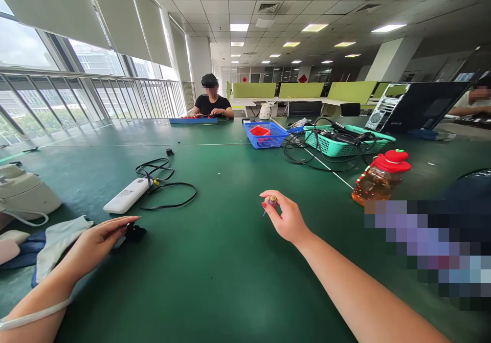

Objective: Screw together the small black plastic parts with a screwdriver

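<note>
My right hand (284,218) is closed in a pinch, raised a little over the green table. Between its thumb and fingers is what looks like a small screwdriver (272,200), with a round brass-coloured end up and a thin metal shaft pointing down. At the left, my left hand (94,243) has its fingers pinched on a small black part (134,232), whose exact kind I cannot make out. Part of it is hidden under the fingers. Beyond that hand lies a white power bank (128,196) with a black cable (169,207).
On the green table (199,292), a cloth (63,235) and a whitish bag-like object (28,195) lie left. A red-lidded bottle (379,179) stands right. Farther back are a blue basket (267,141), a teal basket (333,150) with cables, a computer case (418,108) and a seated person (211,103).
</note>
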Tool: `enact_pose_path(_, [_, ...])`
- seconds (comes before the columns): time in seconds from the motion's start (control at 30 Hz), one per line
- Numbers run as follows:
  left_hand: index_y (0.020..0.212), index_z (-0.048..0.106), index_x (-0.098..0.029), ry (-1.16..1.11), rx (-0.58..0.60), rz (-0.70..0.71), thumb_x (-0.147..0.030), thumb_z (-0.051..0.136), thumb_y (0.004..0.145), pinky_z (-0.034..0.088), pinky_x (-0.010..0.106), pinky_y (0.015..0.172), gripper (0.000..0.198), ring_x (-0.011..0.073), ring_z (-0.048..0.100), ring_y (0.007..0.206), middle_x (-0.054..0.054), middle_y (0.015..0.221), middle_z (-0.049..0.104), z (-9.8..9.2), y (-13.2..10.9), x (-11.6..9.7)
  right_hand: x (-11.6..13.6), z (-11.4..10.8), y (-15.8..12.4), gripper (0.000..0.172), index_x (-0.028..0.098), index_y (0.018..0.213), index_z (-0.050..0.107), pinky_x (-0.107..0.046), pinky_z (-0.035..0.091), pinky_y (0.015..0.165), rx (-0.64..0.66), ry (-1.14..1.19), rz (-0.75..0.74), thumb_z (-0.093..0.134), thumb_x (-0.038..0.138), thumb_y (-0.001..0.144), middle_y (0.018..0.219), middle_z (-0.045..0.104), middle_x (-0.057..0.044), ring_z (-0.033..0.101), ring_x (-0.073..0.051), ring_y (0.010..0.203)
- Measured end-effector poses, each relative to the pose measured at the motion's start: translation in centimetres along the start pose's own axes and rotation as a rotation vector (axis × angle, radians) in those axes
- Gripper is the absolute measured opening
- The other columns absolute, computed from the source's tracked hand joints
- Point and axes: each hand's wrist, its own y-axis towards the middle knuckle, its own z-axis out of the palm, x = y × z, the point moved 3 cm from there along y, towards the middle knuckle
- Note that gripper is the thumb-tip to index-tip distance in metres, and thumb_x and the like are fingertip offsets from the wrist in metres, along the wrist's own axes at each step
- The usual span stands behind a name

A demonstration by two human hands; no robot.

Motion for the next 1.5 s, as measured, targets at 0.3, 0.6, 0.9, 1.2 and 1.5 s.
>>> enact_pose_path(0.3, [0.107,0.075,-0.024,0.068,0.025,0.154,-0.08,0.041,0.074,0.053,0.038,0.097,0.073,0.0273,0.068,0.105,0.006,0.113,0.073,0.6,1.0,1.3,0.1,0.0,-0.1,0.016,0.023,0.104,0.059,-0.025,0.051,0.063,0.004,0.025,-0.039,0.048,0.027,0.093,0.073,0.06,0.001,0.057,-0.013,0.061])
enact_pose_path(0.6, [0.104,0.075,-0.025,0.078,0.066,0.214,-0.076,0.048,0.075,0.053,0.037,0.096,0.065,0.0257,0.069,0.103,0.007,0.113,0.073,1.3,1.1,0.6,0.0,0.1,-0.1,0.016,0.023,0.104,0.059,-0.025,0.052,0.064,0.001,0.033,-0.051,0.049,0.024,0.092,0.073,0.06,0.001,0.057,-0.012,0.061])
enact_pose_path(0.9, [0.112,0.071,-0.025,0.163,0.059,0.156,-0.073,0.057,0.068,0.053,0.038,0.095,0.066,0.0273,0.066,0.105,0.008,0.119,0.069,1.3,1.0,0.8,-0.1,0.2,-0.2,0.016,0.023,0.106,0.059,-0.025,0.051,0.063,0.007,0.024,-0.062,0.049,0.024,0.092,0.074,0.061,0.001,0.057,-0.012,0.06])
enact_pose_path(1.2, [0.112,0.07,-0.023,0.316,0.094,0.013,-0.065,0.057,0.065,0.053,0.042,0.09,0.064,0.0306,0.066,0.101,0.01,0.113,0.07,0.4,1.2,3.5,0.0,0.1,-0.1,0.016,0.023,0.105,0.059,-0.026,0.052,0.064,0.001,0.03,-0.063,0.049,0.024,0.092,0.073,0.06,0.001,0.057,-0.012,0.06])
enact_pose_path(1.5, [0.123,0.06,-0.026,0.129,-0.126,-0.199,-0.065,0.053,0.071,0.054,0.04,0.081,0.065,0.0286,0.069,0.094,0.007,0.102,0.074,-0.6,1.0,3.0,-0.1,0.1,-0.1,0.016,0.023,0.105,0.059,-0.026,0.052,0.064,-0.001,0.019,-0.055,0.049,0.025,0.092,0.074,0.061,0.001,0.057,-0.013,0.061])
